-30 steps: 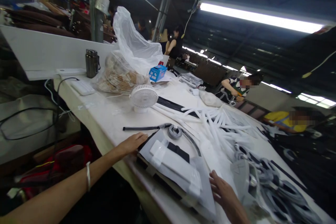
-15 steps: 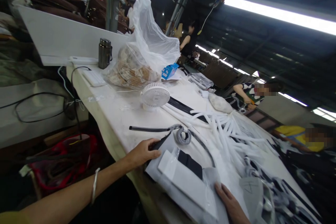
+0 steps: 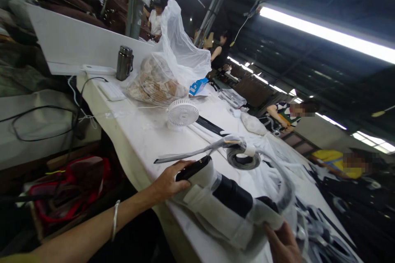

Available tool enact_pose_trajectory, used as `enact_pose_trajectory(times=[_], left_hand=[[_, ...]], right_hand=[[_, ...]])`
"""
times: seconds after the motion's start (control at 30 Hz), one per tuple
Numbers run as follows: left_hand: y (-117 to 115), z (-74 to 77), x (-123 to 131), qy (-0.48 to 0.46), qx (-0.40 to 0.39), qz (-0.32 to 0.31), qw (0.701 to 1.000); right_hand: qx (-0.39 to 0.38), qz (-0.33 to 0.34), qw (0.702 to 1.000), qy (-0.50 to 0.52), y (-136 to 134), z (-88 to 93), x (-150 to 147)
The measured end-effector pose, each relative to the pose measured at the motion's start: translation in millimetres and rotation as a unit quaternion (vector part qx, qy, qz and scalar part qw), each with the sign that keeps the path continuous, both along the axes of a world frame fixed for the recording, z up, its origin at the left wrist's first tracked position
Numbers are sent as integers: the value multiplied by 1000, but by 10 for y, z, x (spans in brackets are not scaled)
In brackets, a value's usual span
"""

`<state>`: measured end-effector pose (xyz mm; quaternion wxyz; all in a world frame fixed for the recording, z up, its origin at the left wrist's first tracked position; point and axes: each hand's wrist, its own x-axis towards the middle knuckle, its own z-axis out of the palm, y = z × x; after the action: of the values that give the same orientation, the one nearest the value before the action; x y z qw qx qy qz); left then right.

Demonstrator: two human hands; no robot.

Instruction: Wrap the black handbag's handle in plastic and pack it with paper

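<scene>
Head view: left hand (image 3: 171, 181) and right hand (image 3: 283, 243) are closed on a pale-wrapped black bundle (image 3: 233, 196).

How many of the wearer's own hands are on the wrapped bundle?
2: the left hand grips the left end of the wrapped bundle; the right hand holds its right end. Some fingers are partly hidden.

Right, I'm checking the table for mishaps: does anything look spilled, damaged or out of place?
Nothing clearly stands out: the flask and fan stand upright, and the left hand and right hand hold the bundle.
</scene>
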<state>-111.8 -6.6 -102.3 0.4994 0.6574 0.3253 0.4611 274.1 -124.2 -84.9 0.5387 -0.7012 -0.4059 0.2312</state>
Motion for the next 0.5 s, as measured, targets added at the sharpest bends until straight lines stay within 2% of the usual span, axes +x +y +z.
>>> enact_pose_trajectory(times=[0.13, 0.2, 0.27, 0.37, 0.43, 0.5], left_hand=[[-58, -168, 2, 48, 48, 7, 998], [-147, -205, -19, 90, 103, 37, 990], [-264, -184, -72, 129, 189, 84, 970], [-456, 10, -229, 127, 362, 137, 913], [-558, 263, -358, 110, 458, 152, 869], [-599, 581, -455, 118, 528, 185, 821]], right_hand=[[-50, -4, 999, 15, -86, -102, 53], [-72, 6, 997, 4, -126, -112, 105], [-88, 13, 996, -10, -153, -94, 149], [-117, 24, 992, -40, -173, -50, 181], [-117, 36, 991, -56, -176, -29, 183], [-112, 45, 990, -67, -175, -18, 174]])
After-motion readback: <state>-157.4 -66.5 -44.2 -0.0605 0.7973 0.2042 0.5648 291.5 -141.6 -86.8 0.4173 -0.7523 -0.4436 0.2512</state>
